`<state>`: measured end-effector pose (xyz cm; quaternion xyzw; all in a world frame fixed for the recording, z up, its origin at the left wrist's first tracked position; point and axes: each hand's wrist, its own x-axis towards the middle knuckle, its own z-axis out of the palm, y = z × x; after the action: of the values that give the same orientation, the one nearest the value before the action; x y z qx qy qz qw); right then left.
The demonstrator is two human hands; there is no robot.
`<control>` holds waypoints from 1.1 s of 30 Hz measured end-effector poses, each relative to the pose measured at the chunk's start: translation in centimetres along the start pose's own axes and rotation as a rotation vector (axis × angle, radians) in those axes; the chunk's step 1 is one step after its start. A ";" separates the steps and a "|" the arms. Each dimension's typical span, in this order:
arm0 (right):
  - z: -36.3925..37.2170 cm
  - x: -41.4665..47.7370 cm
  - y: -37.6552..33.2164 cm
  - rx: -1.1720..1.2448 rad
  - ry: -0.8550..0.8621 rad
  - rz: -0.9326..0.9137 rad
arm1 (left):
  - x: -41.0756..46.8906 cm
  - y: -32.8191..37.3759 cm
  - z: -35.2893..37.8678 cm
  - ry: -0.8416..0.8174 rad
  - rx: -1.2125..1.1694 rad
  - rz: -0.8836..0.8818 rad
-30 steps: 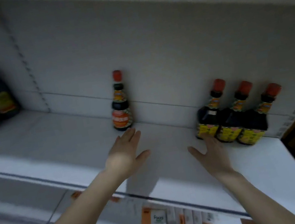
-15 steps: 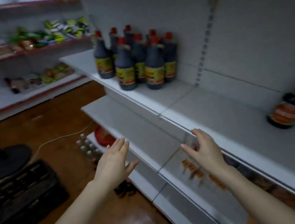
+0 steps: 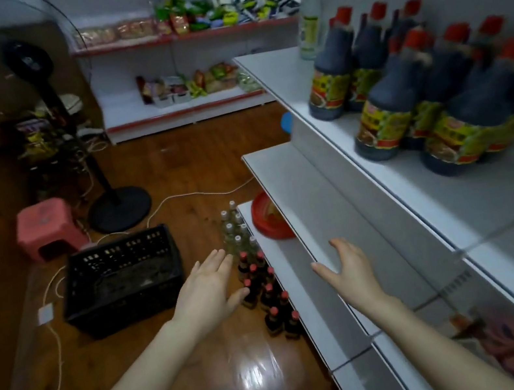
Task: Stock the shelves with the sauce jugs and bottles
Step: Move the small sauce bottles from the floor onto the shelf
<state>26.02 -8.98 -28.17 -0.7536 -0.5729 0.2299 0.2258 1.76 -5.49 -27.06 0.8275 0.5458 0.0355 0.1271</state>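
Left hand (image 3: 209, 291) lowered, above floor bottles (image 3: 269, 294)

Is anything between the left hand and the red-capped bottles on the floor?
Nothing visible. The open left hand hovers over the red-capped bottles; the black crate sits off to the left, out of the path.

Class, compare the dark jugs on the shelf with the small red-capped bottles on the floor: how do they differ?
The jugs are big and broad; the small bottles are slim. The jugs stand on the shelf; the small bottles stand on the floor. Both are dark, upright, red-capped.
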 end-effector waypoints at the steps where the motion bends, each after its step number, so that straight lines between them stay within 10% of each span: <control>1: 0.5 1.7 -0.1 0.004 -0.013 0.001 | 1.6 -0.4 0.1 -0.015 0.001 -0.009; 16: 5.8 16.0 -1.3 -0.034 -0.122 0.123 | 15.2 -7.3 1.9 -0.229 -0.020 -0.033; 33: 17.6 11.3 -2.5 0.021 0.124 0.724 | 26.5 -17.1 8.1 -0.489 -0.004 0.465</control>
<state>16.13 3.86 -41.61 -0.9178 -0.2517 0.2544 0.1718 -1.25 23.67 -41.26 0.9136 0.2956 -0.1349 0.2444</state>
